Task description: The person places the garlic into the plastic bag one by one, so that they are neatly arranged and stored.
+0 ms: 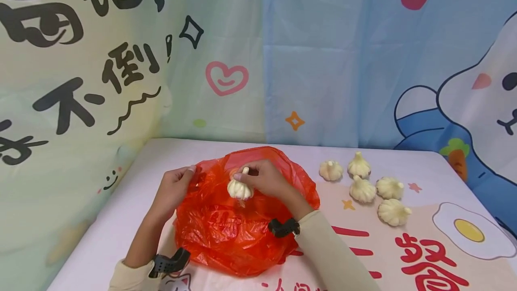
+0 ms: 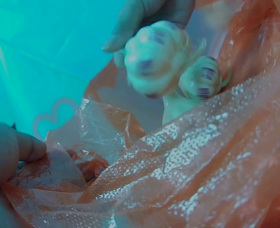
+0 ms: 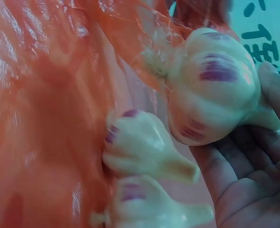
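My left hand (image 1: 174,187) pinches the rim of a crumpled red plastic bag (image 1: 226,232) at its left side. Over the bag's mouth, my right hand (image 1: 264,178) holds a pale garlic bulb (image 1: 240,189) by its stem, root end down. Purple marks show on this held garlic bulb (image 3: 213,85) in the right wrist view. Two more garlic bulbs (image 3: 140,145) appear below it there, close against the bag's red film. The left wrist view shows another garlic bulb (image 2: 201,78) behind the held one, partly covered by the bag's edge.
Several garlic bulbs (image 1: 362,189) lie in a loose group on the table to the right of the bag. A printed cloth (image 1: 436,246) covers the table. Behind it hangs a patterned curtain (image 1: 315,57), with more curtain along the left side.
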Motion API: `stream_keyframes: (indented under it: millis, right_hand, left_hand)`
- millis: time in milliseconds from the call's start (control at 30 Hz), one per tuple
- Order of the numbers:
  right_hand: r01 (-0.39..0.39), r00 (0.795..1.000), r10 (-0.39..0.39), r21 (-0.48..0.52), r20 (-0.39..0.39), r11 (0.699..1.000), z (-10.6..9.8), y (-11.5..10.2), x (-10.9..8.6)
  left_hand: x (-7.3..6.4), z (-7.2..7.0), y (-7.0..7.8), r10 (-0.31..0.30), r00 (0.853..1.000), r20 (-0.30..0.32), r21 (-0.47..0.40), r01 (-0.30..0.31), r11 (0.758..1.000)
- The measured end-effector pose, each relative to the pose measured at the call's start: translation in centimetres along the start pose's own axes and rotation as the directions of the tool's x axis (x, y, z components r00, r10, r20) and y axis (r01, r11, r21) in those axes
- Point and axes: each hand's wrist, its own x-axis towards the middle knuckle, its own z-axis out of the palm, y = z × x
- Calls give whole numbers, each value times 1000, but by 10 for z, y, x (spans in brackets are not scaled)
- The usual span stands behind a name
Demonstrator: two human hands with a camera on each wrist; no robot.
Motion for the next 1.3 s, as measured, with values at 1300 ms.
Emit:
stream_keyframes:
  millis: [1300]
  right_hand:
    - [-29,996,35,-77,81,997,49,26,13]
  left_hand:
    - [0,-2,2,-3,1000,16,-19,3,1000]
